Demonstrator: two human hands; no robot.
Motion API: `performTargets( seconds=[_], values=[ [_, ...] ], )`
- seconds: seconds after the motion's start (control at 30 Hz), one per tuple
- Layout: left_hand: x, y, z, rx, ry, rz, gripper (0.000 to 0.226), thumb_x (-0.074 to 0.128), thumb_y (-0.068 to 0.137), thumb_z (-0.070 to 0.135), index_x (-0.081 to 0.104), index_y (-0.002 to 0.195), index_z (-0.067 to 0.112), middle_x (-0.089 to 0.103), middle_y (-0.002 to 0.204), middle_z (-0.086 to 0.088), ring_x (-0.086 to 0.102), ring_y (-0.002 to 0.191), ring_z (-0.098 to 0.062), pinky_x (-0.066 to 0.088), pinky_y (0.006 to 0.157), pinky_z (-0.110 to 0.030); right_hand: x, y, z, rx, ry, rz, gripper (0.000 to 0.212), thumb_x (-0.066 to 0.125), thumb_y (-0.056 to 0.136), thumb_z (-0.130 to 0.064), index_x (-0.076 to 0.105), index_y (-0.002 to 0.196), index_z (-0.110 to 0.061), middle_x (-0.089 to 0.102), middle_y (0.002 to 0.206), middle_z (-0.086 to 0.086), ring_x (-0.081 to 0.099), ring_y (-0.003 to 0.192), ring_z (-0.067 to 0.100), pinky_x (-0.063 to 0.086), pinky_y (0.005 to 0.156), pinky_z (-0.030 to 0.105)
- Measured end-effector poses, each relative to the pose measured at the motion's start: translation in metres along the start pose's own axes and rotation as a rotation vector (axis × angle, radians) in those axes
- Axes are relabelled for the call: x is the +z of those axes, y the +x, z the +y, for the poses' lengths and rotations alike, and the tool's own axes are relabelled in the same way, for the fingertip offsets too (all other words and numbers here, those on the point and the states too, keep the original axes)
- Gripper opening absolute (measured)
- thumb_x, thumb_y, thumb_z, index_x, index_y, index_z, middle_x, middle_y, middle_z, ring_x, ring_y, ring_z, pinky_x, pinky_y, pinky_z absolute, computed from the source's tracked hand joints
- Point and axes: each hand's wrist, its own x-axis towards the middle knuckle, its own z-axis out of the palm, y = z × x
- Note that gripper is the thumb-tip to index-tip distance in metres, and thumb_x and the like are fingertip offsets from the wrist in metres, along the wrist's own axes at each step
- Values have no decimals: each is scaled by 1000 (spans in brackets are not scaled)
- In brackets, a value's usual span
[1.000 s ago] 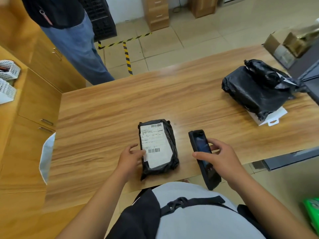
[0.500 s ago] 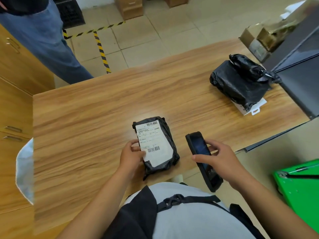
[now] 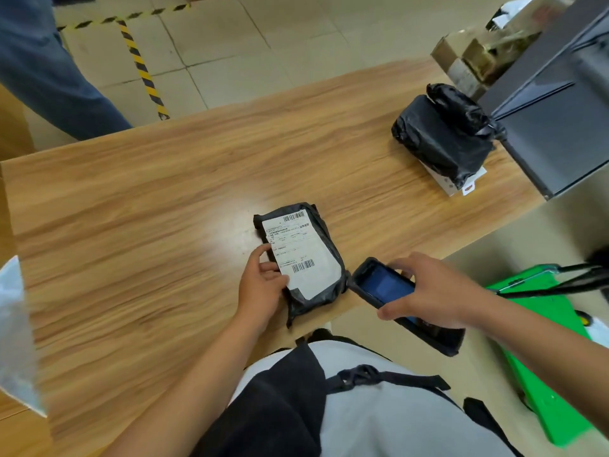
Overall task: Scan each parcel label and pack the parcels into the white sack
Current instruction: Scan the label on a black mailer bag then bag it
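Observation:
A small black parcel (image 3: 316, 239) with a white barcode label lies face up near the front edge of the wooden table (image 3: 148, 225). My left hand (image 3: 260, 285) grips its left side, thumb on the label. My right hand (image 3: 431, 291) holds a black handheld scanner (image 3: 385, 288), whose head points at the parcel's lower right corner and almost touches it. A pile of black parcels (image 3: 441, 136) sits on a white one at the table's far right. Part of the white sack (image 3: 16, 331) shows at the left edge.
A grey shelf unit (image 3: 560, 120) stands to the right of the table, cardboard boxes (image 3: 468, 57) behind it. A green crate (image 3: 547, 354) sits on the floor at my right. A person in jeans (image 3: 43, 70) stands beyond the table's far left corner.
My right hand has tilted the scanner so its head swings left toward the parcel. My left hand has shifted further onto the label. The view has turned rightward.

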Motion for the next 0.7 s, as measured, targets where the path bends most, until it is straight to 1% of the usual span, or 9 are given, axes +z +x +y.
performTargets(
  seconds=[0.03,0.1,0.17,0.23,0.37,0.47,0.57,0.63,0.7],
  values=[
    [-2,1,-1,-4,-18,-1,72,60,78,-5,50,131,42,66,109,-4,71,95,-20,58,85,-48,1,-1,-3,5,-60,-14,62,81,63,-56,65,110,-19,60,101,-3,61,93,19,53,83,40],
    [-7,3,0,14,-4,-9,73,61,81,-8,47,140,33,66,107,-5,70,90,-16,58,84,-41,4,-1,-7,-4,-167,-32,59,77,59,-63,64,101,-23,55,94,-7,58,84,15,52,75,37],
    [-12,8,1,17,11,-13,68,60,84,-11,48,141,24,65,102,-1,67,85,-8,58,76,-31,6,-2,-12,-3,-247,-33,55,74,57,-67,63,92,-27,53,88,-7,55,76,12,48,64,33],
    [-18,11,2,-1,7,-17,64,59,85,-12,52,138,22,65,100,1,66,83,-6,54,70,-24,8,-4,-16,0,-280,-37,53,73,56,-68,62,90,-28,53,87,-7,54,74,10,46,62,32],
    [-32,17,3,-38,18,-72,63,54,85,-13,55,135,24,66,102,-2,67,99,-20,54,68,-28,11,-9,-25,8,-268,-23,51,73,56,-68,61,87,-29,53,86,-8,53,75,10,47,64,33],
    [-41,21,6,-91,-48,-136,59,50,87,-14,57,131,25,70,104,-7,70,97,-23,57,67,-29,16,-11,-32,6,-259,-15,51,73,58,-67,62,90,-29,53,86,-7,54,76,11,50,67,34],
    [-46,25,7,-172,-145,-211,55,44,92,-8,57,130,29,75,106,-6,72,99,-24,58,75,-33,21,-12,-36,15,-238,-12,51,74,58,-67,62,91,-29,54,86,-7,55,74,10,50,66,34],
    [-48,27,7,-193,-153,-244,60,42,90,-9,55,133,30,74,109,-6,71,103,-25,58,78,-36,22,-11,-38,28,-221,-8,51,74,57,-67,62,90,-29,55,86,-7,55,74,11,49,65,34],
    [-48,27,8,-205,-152,-259,72,36,84,-17,54,135,29,71,114,-7,70,106,-25,58,77,-36,23,-11,-38,52,-216,-3,54,73,56,-67,63,91,-27,58,87,-5,57,75,13,50,66,35]
  ],
)
